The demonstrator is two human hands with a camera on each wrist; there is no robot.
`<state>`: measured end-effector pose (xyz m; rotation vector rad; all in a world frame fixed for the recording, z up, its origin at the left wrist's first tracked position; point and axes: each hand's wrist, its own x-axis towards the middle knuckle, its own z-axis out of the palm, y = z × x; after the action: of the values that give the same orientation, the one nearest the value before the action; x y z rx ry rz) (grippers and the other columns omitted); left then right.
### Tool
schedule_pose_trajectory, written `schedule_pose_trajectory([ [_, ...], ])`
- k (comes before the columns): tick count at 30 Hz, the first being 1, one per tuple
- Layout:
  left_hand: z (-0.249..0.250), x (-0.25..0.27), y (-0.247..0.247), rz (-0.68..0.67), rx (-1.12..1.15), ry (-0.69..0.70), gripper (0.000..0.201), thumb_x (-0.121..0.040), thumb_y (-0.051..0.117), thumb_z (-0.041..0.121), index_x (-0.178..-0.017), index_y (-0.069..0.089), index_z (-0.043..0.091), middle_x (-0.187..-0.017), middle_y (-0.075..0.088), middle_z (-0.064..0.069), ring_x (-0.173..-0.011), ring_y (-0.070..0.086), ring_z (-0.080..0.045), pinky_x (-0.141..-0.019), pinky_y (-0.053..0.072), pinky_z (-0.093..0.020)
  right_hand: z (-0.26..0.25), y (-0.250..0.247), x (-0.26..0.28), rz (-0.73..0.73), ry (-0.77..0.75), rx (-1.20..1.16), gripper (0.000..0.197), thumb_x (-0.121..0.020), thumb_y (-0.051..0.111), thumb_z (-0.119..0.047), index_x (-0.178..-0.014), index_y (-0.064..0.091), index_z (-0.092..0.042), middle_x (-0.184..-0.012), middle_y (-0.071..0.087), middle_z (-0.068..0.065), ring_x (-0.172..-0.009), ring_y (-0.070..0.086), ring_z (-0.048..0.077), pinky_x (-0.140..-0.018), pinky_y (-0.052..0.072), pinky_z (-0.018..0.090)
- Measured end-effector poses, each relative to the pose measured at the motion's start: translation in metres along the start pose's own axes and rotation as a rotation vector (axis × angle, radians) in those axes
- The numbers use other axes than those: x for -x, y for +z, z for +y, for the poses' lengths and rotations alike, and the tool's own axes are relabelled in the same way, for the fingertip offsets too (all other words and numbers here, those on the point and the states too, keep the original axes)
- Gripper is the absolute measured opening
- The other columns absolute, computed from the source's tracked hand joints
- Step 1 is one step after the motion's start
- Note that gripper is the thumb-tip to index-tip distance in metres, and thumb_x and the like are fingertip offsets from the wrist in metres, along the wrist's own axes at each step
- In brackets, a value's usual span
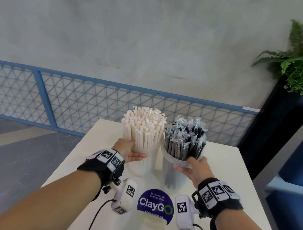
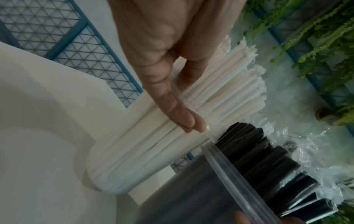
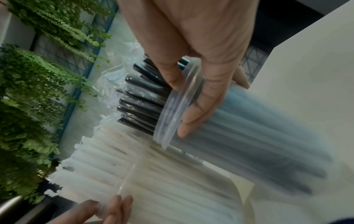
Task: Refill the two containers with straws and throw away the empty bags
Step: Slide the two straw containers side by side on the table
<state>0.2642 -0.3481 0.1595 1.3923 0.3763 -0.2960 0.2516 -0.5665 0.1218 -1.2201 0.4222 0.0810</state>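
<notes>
We see two clear plastic tubs standing side by side on the white worktop (image 1: 218, 164). Our left hand (image 1: 131, 152) curls its fingers (image 2: 184, 119) round the tub of white paper-wrapped straws (image 1: 143, 127), at its rim. Our right hand (image 1: 195, 168) grips the rim of the tub of black plastic-wrapped straws (image 1: 186, 139), thumb above, fingers (image 3: 193, 115) beneath.

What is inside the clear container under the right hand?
The clear container is packed with black straws in clear wrappers, their tops standing above its rim. The right hand grips the rim. The container's bottom is too blurred to tell.
</notes>
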Motion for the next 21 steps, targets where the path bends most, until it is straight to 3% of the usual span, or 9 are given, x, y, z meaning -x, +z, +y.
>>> schedule_pose_trajectory([
  [4, 0.003, -0.035, 0.015, 0.019, 0.035, 0.012, 0.034, -0.099, 0.035, 0.007, -0.122, 0.043, -0.016, -0.07, 0.061, -0.024, -0.041, 0.065, -0.019, -0.04, 0.054, -0.023, -0.006, 0.005, -0.031, 0.03, -0.02, -0.008, 0.039, -0.089, 0.039, 0.007, -0.126, 0.032, -0.004, -0.122, 0.05, 0.029, -0.085, 0.064, 0.042, -0.055, 0.06, 0.032],
  [8, -0.005, -0.061, 0.019, 0.023, 0.056, -0.017, 0.035, -0.1, 0.032, 0.008, -0.124, 0.04, -0.015, -0.055, 0.064, -0.02, -0.039, 0.064, -0.019, -0.039, 0.053, -0.023, -0.005, 0.005, -0.049, 0.066, 0.004, -0.03, 0.035, -0.09, 0.039, 0.007, -0.122, 0.032, -0.006, -0.12, 0.049, 0.026, -0.091, 0.063, 0.043, -0.072, 0.058, 0.041],
  [13, -0.021, -0.075, 0.014, 0.003, -0.002, -0.054, 0.038, -0.101, 0.031, 0.017, -0.124, 0.039, -0.013, -0.045, 0.064, -0.013, -0.039, 0.064, -0.017, -0.043, 0.054, -0.023, 0.001, 0.005, -0.055, 0.082, -0.017, -0.018, 0.037, -0.093, 0.038, 0.001, -0.126, 0.029, -0.011, -0.097, 0.057, 0.017, -0.077, 0.065, 0.035, -0.059, 0.059, 0.031],
  [17, -0.018, -0.073, 0.012, -0.002, -0.041, -0.014, 0.042, -0.097, 0.044, 0.031, -0.114, 0.043, -0.008, -0.052, 0.066, -0.014, -0.042, 0.064, -0.018, -0.046, 0.054, -0.025, 0.002, 0.005, -0.049, 0.077, 0.001, -0.02, 0.039, -0.095, 0.048, -0.017, -0.128, 0.028, -0.014, -0.119, 0.055, 0.021, -0.073, 0.066, 0.032, -0.059, 0.059, 0.033],
  [21, -0.027, -0.051, -0.002, -0.044, -0.23, -0.003, 0.063, -0.094, 0.047, 0.039, -0.14, 0.014, 0.01, -0.085, 0.064, -0.018, -0.062, 0.064, -0.025, -0.058, 0.055, -0.031, 0.007, -0.01, -0.023, 0.013, 0.074, 0.084, 0.063, -0.094, 0.049, -0.032, -0.146, 0.017, -0.015, -0.144, 0.033, 0.018, -0.087, 0.067, 0.033, -0.069, 0.055, 0.039],
])
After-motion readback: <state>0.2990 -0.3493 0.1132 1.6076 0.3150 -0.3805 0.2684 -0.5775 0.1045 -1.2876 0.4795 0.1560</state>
